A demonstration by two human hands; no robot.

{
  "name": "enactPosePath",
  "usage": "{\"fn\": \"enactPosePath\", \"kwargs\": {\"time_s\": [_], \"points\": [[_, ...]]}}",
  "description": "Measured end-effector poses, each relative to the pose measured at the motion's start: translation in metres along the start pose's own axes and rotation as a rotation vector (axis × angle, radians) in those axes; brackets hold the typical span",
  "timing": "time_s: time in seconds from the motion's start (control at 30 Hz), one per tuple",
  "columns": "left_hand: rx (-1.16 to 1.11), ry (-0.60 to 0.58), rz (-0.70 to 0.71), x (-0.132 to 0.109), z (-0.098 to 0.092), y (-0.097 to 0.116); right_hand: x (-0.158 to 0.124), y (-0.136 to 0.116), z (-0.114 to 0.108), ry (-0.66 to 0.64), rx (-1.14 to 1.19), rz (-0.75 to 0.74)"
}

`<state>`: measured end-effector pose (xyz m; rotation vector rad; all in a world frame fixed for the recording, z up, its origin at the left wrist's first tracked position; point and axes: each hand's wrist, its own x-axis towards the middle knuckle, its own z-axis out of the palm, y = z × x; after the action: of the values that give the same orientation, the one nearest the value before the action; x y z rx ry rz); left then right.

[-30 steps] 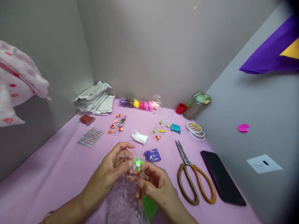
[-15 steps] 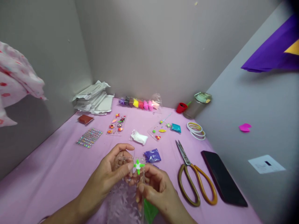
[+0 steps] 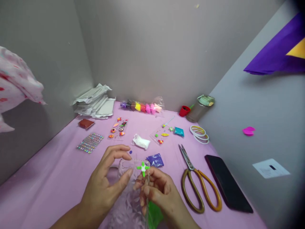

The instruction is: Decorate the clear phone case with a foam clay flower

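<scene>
Since the earlier frame, the left hand (image 3: 101, 183) had moved off the clear case (image 3: 130, 203) toward the left, and its fingers had spread away from the thumb. The case was at the near centre of the scene, above the pink cloth (image 3: 59, 178); whether it rested there could not be determined. Just beside its right edge showed a green object (image 3: 154, 214), partly covered by the right hand (image 3: 164, 194).

Handling: judging by its transparent, faceted walls, the case was probably light, fairly stiff and slippery, with some risk of cracking under hard pressure. The suitable hold was along the side edges, away from the green-and-white star (image 3: 143, 169) at the far right corner, which looked easily dislodged.

Left hand: wide open, fingers curved, holding nothing visible; thumb contact with the case could not be confirmed. Right hand: closed, thumb and fingers pinching the case's right edge on the near side of the star.

Right of the hands lay the scissors (image 3: 190, 167), points toward the far side, with a phone (image 3: 227, 183) beside them. Beyond the case lay a purple packet (image 3: 155, 160), then a white packet (image 3: 141, 142). Farthest, a bag of coloured pieces (image 3: 143, 107) lay near the wall (image 3: 143, 47).
</scene>
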<state>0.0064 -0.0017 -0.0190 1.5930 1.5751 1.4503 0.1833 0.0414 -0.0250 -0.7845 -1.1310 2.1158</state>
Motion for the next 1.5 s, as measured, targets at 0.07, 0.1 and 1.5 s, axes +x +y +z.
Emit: {"fn": "enactPosePath", "kwargs": {"time_s": [0.07, 0.1, 1.5], "points": [[0.126, 0.009, 0.130, -0.0004, -0.0001, 0.0007, 0.0001, -0.0005, 0.0005, 0.003, 0.001, -0.010], [0.165, 0.005, 0.178, -0.0002, 0.0000, 0.0013, -0.0001, -0.0006, 0.0008, 0.004, 0.001, -0.013], [0.287, 0.002, 0.404, -0.0003, -0.0002, 0.0026, -0.0044, -0.0039, 0.0008, -0.056, -0.098, -0.058]]}}
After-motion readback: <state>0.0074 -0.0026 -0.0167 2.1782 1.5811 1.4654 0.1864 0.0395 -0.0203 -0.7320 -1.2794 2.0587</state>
